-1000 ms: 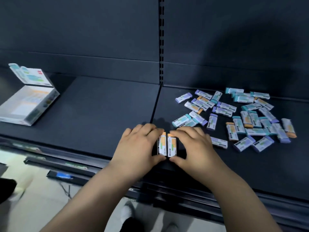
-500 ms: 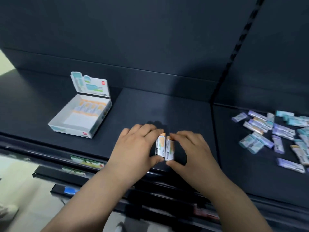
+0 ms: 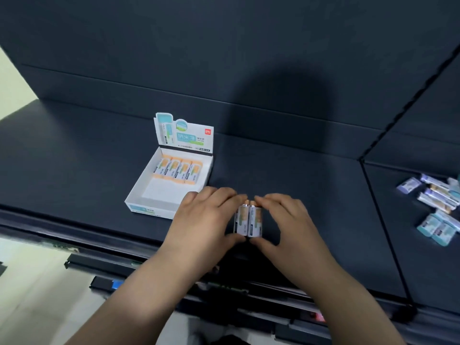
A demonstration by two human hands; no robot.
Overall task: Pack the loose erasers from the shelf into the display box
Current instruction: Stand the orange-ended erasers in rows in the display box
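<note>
A small stack of orange-sleeved erasers (image 3: 249, 220) is held between both hands just above the dark shelf (image 3: 311, 207). My left hand (image 3: 201, 220) grips its left side and my right hand (image 3: 286, 220) grips its right side, fingers curled over the top and thumbs under the near end. The white display box (image 3: 139, 195) stands open just left of my left hand, its printed lid flap upright. A row of orange erasers (image 3: 178, 170) lies across the box's far end. Loose purple and teal erasers (image 3: 438, 195) lie at the far right.
The shelf's front edge with its price rail (image 3: 149, 247) runs below my wrists. A vertical slotted upright (image 3: 410, 100) divides the back panels. Lower shelf edges and a pale floor (image 3: 37, 282) show at the bottom left.
Both hands carried the eraser stack leftward along the shelf. The display box is now right beside my left hand, and the loose pile has slid to the right edge of view.
</note>
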